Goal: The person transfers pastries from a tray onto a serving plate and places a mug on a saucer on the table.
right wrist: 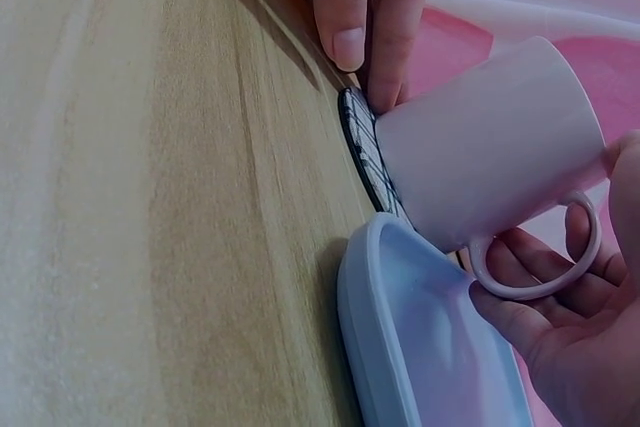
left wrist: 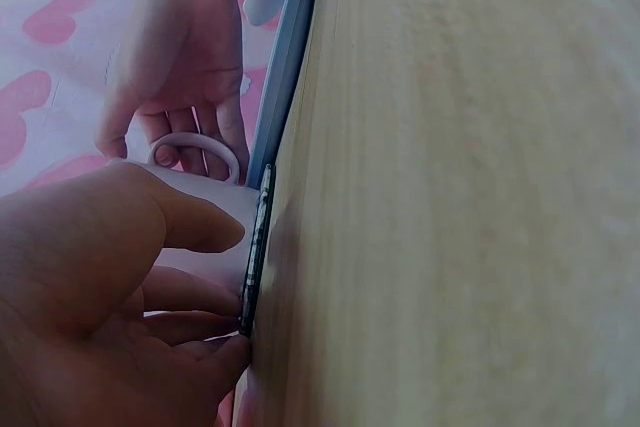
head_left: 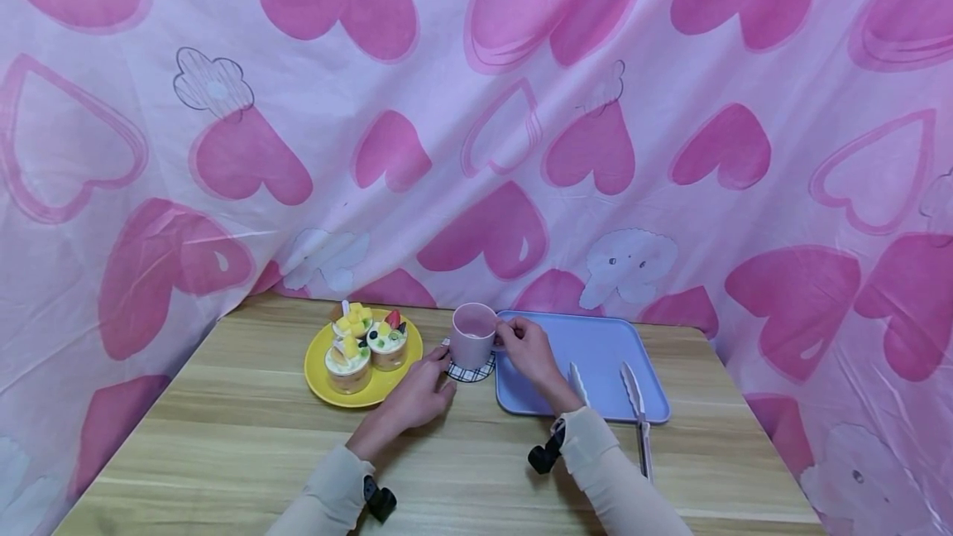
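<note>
A pale pink mug point(head_left: 472, 346) stands upright on a round checked coaster point(head_left: 471, 372), its handle on the right. My right hand point(head_left: 527, 347) holds the mug by that handle; in the right wrist view fingers point(right wrist: 560, 282) pass behind and through the handle loop. On the mug's other side is my left hand point(head_left: 421, 389). Its fingers reach the coaster's edge beside the mug's base, as the left wrist view shows, while the thumb point(left wrist: 205, 222) stays extended close by. Whether those fingers press the mug itself I cannot tell.
A yellow plate point(head_left: 316, 379) with several fruit-topped dessert cups point(head_left: 348, 366) lies left of my left hand. A blue tray point(head_left: 606, 346) sits right of the mug, with metal tongs point(head_left: 633, 391) across its front edge. A heart-print curtain point(head_left: 476, 147) hangs behind the wooden table point(head_left: 223, 437).
</note>
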`<state>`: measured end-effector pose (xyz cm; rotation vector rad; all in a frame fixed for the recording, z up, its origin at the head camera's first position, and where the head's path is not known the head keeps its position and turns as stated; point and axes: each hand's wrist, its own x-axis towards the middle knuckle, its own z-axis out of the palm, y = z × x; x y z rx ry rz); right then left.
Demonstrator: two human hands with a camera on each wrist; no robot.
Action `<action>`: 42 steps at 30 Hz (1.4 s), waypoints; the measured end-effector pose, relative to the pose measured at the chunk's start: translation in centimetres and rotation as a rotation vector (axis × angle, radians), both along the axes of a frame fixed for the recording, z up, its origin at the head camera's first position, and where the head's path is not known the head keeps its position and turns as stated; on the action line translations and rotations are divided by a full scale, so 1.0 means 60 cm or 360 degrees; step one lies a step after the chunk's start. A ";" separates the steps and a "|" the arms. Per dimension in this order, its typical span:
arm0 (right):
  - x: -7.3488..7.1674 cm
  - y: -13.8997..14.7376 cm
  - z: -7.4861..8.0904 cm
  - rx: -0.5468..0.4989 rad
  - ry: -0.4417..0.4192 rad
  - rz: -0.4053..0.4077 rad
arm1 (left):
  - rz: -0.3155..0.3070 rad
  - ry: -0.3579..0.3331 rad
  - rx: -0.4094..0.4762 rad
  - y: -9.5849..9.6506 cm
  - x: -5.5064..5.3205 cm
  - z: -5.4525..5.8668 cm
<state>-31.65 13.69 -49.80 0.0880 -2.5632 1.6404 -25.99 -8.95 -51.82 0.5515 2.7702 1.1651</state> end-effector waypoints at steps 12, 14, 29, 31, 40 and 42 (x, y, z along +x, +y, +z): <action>-0.002 0.000 -0.001 -0.0006 0.0006 0.0003 | -0.0008 0.0012 0.0008 -0.001 0.001 0.001; -0.001 0.000 -0.001 -0.0010 0.0000 0.0003 | -0.0018 0.0034 0.0015 -0.002 0.001 0.000; -0.001 -0.001 0.004 0.0000 -0.0025 -0.0014 | -0.0051 0.0074 0.0045 -0.003 -0.001 -0.005; -0.002 0.000 0.004 0.0006 -0.0024 -0.0008 | -0.0060 0.0097 0.0028 -0.004 -0.002 -0.006; -0.003 0.000 0.004 0.0020 -0.0025 0.0000 | -0.0039 0.0068 0.0031 -0.002 -0.001 -0.004; -0.003 -0.001 0.002 0.0026 -0.0011 -0.0012 | -0.0028 0.0057 0.0020 -0.002 0.000 -0.003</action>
